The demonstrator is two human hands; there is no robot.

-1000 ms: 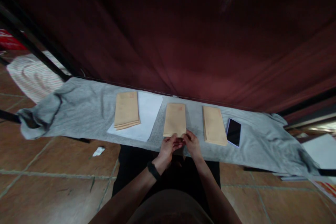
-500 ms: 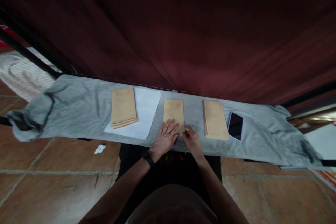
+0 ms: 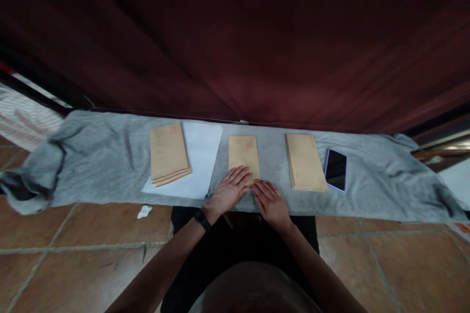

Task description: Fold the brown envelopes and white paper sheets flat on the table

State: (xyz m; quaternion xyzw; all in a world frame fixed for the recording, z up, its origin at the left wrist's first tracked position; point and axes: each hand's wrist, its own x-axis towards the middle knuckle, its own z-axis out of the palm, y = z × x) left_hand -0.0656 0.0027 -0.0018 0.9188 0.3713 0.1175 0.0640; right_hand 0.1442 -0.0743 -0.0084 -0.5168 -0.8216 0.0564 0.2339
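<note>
Uncurled since half a second ago, the right hand now lies palm down, straightened fingers touching the kraft envelope midway along the grey cloth, while the left hand rests flat across the envelope, fingers extended, neither hand gripping anything.

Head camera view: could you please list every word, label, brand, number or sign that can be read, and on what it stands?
None can be read.
Middle envelope: red print near the top right, too small and blurred.
Left envelope stack: red print near the top right, also unreadable.
Right envelope stack: faint marks, unreadable.
</note>
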